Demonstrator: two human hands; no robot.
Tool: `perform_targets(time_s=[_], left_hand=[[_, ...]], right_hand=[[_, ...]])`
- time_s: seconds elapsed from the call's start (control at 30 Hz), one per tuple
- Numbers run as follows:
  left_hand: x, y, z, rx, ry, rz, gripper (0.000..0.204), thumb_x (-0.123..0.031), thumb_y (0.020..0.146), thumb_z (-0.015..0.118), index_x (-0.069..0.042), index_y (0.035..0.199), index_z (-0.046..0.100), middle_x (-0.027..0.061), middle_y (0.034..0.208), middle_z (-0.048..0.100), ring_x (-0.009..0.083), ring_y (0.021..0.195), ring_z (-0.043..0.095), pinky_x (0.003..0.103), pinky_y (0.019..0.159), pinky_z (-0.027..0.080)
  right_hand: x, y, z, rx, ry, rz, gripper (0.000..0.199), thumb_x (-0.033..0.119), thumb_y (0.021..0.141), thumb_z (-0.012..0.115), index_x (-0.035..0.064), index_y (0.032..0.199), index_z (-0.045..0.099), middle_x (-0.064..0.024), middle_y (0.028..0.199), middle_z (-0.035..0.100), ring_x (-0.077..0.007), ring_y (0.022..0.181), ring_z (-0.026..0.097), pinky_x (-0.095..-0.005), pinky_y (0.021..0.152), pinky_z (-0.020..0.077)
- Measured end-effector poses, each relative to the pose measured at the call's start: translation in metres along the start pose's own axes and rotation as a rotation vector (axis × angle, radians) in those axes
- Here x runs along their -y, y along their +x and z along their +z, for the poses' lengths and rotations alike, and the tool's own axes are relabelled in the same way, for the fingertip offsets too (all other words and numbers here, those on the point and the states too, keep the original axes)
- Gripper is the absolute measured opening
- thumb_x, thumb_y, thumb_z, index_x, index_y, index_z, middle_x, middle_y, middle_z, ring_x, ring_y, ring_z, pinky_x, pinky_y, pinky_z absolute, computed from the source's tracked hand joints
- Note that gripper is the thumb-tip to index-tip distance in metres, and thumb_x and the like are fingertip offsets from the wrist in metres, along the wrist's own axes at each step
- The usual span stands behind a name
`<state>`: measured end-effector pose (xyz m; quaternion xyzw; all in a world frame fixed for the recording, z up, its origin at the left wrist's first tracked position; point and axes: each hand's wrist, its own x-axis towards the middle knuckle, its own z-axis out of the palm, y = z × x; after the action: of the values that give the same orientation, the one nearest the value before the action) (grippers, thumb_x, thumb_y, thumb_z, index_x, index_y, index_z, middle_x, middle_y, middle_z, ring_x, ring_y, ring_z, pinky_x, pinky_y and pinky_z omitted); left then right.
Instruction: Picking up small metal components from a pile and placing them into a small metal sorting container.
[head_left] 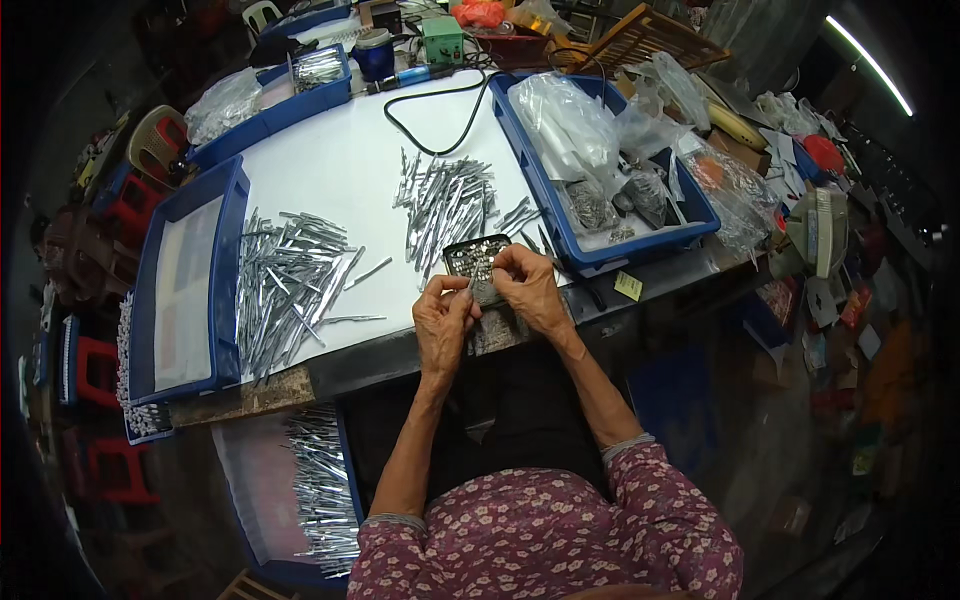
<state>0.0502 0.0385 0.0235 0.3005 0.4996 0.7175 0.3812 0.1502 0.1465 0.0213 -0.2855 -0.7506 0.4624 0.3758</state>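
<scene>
At the table's near edge, my left hand [442, 325] is closed in a pinch, fingertips raised beside a small dark tray [449, 262]. My right hand [532, 292] pinches too, its fingertips over the tray's right side. What either hand holds is too small to make out. Small shiny metal pieces [478, 254] fill the tray, its near part hidden by my fingers. Just beyond it lies a pile of thin silvery metal strips [445, 205]. A larger heap of similar strips [290, 280] spreads to the left.
A blue tray [228, 290] stands at the left table edge. Another blue tray [645, 245], at right, holds plastic bags and small dark parts. A black cable [440, 152] loops across the white sheet [345, 165]. Beneath the table, a lower tray holds more silvery strips [325, 490].
</scene>
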Motion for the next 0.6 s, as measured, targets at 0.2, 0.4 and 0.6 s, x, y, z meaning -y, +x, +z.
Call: perform_targets(time_s=[0.2,0.4,0.6], left_hand=[[0.001,0.002,-0.001,-0.028,-0.090,-0.040,0.013,-0.008,0.083,0.053,0.000,0.093,0.051,0.0034,0.060,0.054,0.0022,0.042,0.034,0.016,0.040,0.025],[0.001,0.003,-0.002,-0.033,-0.170,-0.063,0.012,-0.006,0.082,0.053,0.001,0.092,0.050,0.0043,0.060,0.053,0.0027,0.042,0.034,0.016,0.039,0.024],[0.001,0.003,-0.003,-0.041,-0.189,-0.057,0.012,-0.005,0.082,0.053,0.002,0.092,0.050,0.0041,0.060,0.053,0.0028,0.042,0.035,0.016,0.039,0.025]], right_hand=[[0.016,-0.007,0.007,0.006,0.180,0.061,0.004,0.003,0.076,0.058,0.0001,0.078,0.056,0.0035,0.067,0.053,-0.0011,0.058,0.046,-0.0167,0.051,0.0376],[0.029,-0.012,0.018,0.016,0.284,0.038,0.005,0.002,0.077,0.057,-0.0003,0.080,0.054,0.0012,0.067,0.053,-0.0026,0.058,0.050,-0.0174,0.049,0.0394],[0.033,-0.013,0.021,0.024,0.327,0.052,0.003,0.000,0.079,0.055,-0.0009,0.081,0.053,0.0003,0.067,0.054,-0.0036,0.057,0.053,-0.0169,0.048,0.0404]])
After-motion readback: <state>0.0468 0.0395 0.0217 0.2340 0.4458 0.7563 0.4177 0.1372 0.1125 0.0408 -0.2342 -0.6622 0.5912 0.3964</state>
